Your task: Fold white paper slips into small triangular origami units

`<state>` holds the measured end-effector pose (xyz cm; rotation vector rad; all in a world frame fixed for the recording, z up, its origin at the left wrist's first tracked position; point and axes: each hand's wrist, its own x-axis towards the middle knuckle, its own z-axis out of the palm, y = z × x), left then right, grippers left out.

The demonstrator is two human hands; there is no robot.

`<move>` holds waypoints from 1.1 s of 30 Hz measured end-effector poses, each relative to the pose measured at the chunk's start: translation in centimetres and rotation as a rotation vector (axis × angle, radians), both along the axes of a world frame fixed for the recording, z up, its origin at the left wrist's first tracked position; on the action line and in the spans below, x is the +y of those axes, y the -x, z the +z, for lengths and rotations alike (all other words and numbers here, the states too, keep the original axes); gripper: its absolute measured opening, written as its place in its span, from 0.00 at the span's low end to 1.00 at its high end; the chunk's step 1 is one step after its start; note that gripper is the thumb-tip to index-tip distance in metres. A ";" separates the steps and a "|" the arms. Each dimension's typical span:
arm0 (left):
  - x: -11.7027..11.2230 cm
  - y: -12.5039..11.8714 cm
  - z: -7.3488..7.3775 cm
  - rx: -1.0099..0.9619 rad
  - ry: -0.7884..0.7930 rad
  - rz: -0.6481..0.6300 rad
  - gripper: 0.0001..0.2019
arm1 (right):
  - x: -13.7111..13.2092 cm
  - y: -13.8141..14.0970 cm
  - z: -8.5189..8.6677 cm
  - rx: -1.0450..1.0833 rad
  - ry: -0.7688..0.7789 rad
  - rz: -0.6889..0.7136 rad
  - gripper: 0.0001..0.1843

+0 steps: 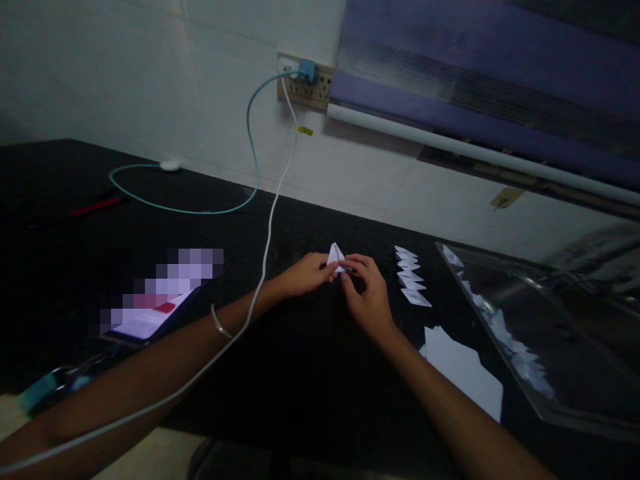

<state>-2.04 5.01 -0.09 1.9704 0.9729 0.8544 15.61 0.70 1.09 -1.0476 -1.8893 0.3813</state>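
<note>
A small folded piece of white paper with a pointed top is between my two hands above the dark counter. My left hand grips its left and lower side, thumb across the front. On the other side, my right hand has its fingertips pressed against the paper's right edge, with the thumb just below. Right of that hand, several folded white paper pieces lie in a short row. A stack of loose white paper sheets rests nearer, partly behind my right forearm.
A metal sink at the right has more folded papers along its left side. A lit phone lies left. The white cable crosses over my left forearm from the wall socket; a teal cable loops behind.
</note>
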 end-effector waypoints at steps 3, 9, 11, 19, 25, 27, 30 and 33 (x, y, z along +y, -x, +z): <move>0.1 0.1 -0.2 -0.016 0.096 -0.024 0.21 | 0.1 -0.1 0.0 -0.057 -0.038 -0.008 0.15; -0.2 0.0 0.2 -0.097 0.207 -0.083 0.18 | 0.0 -0.3 0.2 -0.142 -0.110 -0.013 0.17; -0.6 0.0 0.6 -0.145 0.213 -0.108 0.18 | -0.1 -0.3 0.3 -0.176 -0.135 -0.013 0.17; -0.7 -0.1 1.0 -0.165 0.199 -0.119 0.22 | -0.5 -0.4 1.0 -0.375 -0.212 0.010 0.22; -0.1 -0.1 0.5 -0.146 0.156 -0.044 0.24 | -1.0 0.2 1.4 -0.413 -0.206 0.012 0.26; -0.1 -0.1 0.7 -0.163 0.160 -0.019 0.25 | -1.1 0.3 1.4 -0.363 -0.183 0.026 0.26; -0.3 -0.1 1.0 -0.143 0.151 0.003 0.27 | -0.9 0.3 1.0 -0.170 -0.117 0.006 0.19; -0.4 -0.2 1.2 -0.045 0.114 0.017 0.27 | -0.4 0.2 0.6 0.079 0.027 -0.082 0.11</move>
